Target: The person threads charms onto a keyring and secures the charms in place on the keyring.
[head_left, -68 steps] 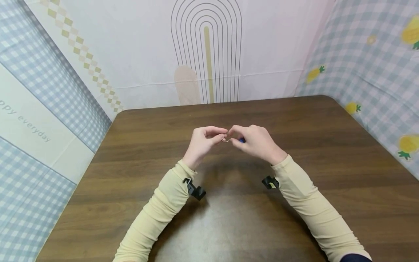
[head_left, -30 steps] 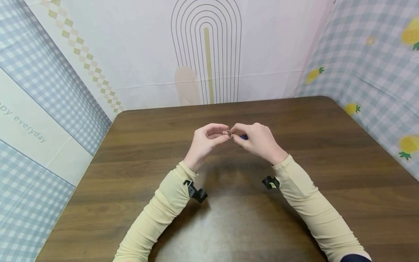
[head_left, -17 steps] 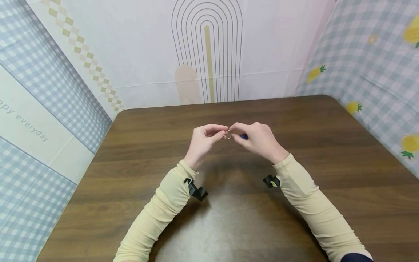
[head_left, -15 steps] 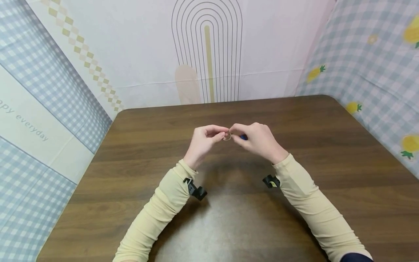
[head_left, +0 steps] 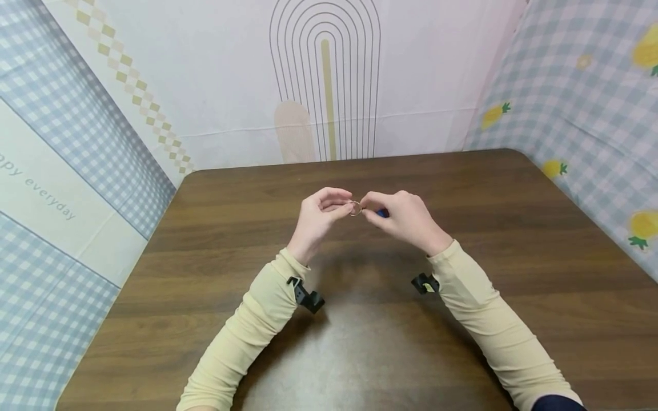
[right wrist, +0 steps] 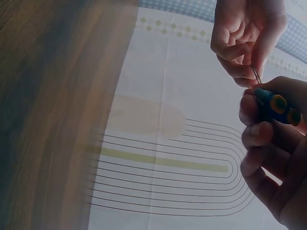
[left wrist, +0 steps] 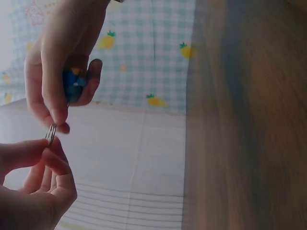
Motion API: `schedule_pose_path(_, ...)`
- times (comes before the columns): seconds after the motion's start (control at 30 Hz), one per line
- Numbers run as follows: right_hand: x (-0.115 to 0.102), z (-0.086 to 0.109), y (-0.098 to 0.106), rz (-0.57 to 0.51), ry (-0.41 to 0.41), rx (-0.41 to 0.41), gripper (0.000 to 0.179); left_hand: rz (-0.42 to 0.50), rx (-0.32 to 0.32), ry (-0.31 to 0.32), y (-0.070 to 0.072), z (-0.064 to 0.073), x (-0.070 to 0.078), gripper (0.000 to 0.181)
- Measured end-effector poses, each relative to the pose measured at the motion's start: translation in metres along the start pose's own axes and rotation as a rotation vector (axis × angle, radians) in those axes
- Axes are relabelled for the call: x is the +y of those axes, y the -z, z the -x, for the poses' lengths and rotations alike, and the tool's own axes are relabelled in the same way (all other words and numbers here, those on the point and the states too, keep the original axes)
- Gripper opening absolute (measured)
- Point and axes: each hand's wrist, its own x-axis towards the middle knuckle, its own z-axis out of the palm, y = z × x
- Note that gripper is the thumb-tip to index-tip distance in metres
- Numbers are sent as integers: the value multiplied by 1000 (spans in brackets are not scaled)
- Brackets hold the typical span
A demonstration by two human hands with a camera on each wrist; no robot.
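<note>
A thin metal split key ring [head_left: 356, 209] is held up over the table between both hands. My left hand [head_left: 317, 220] pinches its near side between thumb and fingertips, the other fingers loosely bent. My right hand [head_left: 403, 220] pinches at the ring's opposite side with thumb and index finger. A small blue charm with orange and light-blue bumps [right wrist: 276, 106] lies within the right hand's curled fingers, next to the ring. In the left wrist view the ring [left wrist: 51, 135] shows edge-on, its wire loops slightly apart, and the charm [left wrist: 74, 85] shows behind the right thumb.
A dark wooden table [head_left: 216, 285] spreads beneath both arms. Behind it hangs a white cloth [head_left: 221, 74] with printed arches; checked cloths [head_left: 581, 103] border the sides. Black camera mounts [head_left: 307, 295] sit on both sleeved wrists.
The left hand has risen slightly, and its index finger has lifted off from the thumb. The ring now shows as a rounder loop between the hands. The right hand has barely moved.
</note>
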Motion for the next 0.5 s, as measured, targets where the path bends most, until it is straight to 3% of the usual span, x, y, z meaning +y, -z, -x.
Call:
schedule_pose_path(0.13, 2, -1, -5, -52, -19, -109, 5, -128, -55, -8, 7, -1, -6, 17)
schedule_pose_path(0.37, 9, -6, -9, -150, 17, -253, 7, -306, -190, -20, 17, -6, -6, 13)
schedule_pose_path(0.5, 18, -6, -16, -200, -24, -420, 3, -533, -300, 32, 20, -12, -9, 12)
